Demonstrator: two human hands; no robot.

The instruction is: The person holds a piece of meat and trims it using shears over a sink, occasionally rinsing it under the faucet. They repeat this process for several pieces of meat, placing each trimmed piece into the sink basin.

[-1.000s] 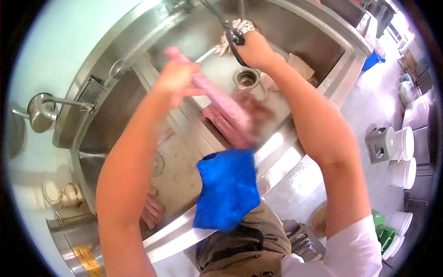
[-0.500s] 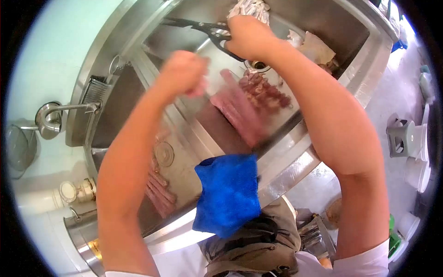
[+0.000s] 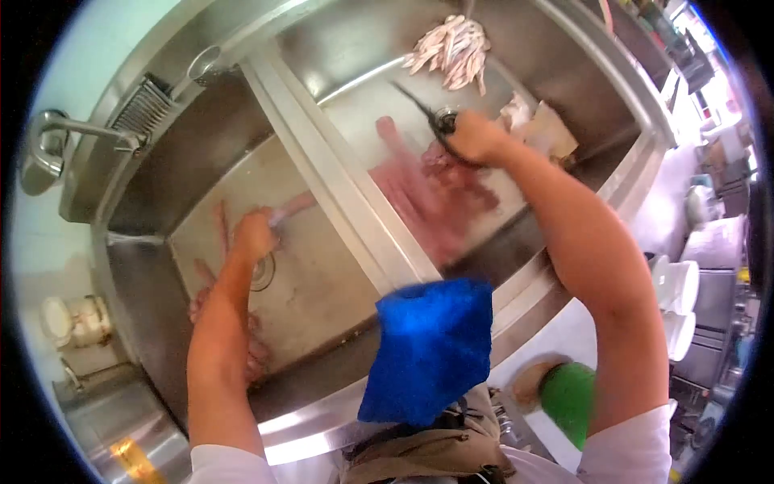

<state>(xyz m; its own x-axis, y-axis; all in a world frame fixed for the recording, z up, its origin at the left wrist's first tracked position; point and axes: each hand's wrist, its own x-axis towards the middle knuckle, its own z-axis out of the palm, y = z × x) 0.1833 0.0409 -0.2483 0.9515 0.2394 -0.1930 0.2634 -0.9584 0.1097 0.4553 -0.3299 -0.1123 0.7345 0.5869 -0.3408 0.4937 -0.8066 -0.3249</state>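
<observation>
Down in the left sink basin, my left hand is closed on a long piece of pinkish meat. Over the right basin my right hand grips black scissors by the handles, their blades pointing up and left. Below the scissors lies a blurred pile of long reddish meat, with darker red pieces beside it. More meat pieces lie in the left basin, partly hidden behind my left forearm.
Pale chicken feet lie at the back of the right basin, near flat pale pieces. A metal divider separates the basins. A blue cloth hangs at the front edge. A faucet is at the left.
My left hand has moved down and left into the left basin, with meat now in it. My right hand has moved the scissors down and right. The head view has shifted.
</observation>
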